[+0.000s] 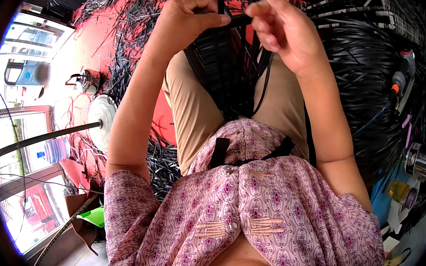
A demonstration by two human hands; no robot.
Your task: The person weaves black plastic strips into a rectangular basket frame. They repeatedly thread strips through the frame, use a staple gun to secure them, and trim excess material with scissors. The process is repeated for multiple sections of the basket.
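Between my knees stands a black frame partly woven with flat black plastic strips [214, 64]. My left hand [184, 24] is at its upper left part, thumb and forefinger pressed together on a black strip by the upright bars. To the right of the frame's top, my right hand [290, 36] is raised, its fingers loosely bent and apart, with nothing visible in them. A loose black strip [264, 89] hangs in a curve below the right hand, along my right thigh. Where this strip's upper end goes is hidden.
Loose black strips [131, 29] litter the red floor [97, 34]. A big bundle of black strips [363, 95] lies at my right, near a woven piece [370, 15], a tool with an orange collar [397, 81] and a jar [401, 192]. A kettle [88, 80] and round white base [101, 123] stand left.
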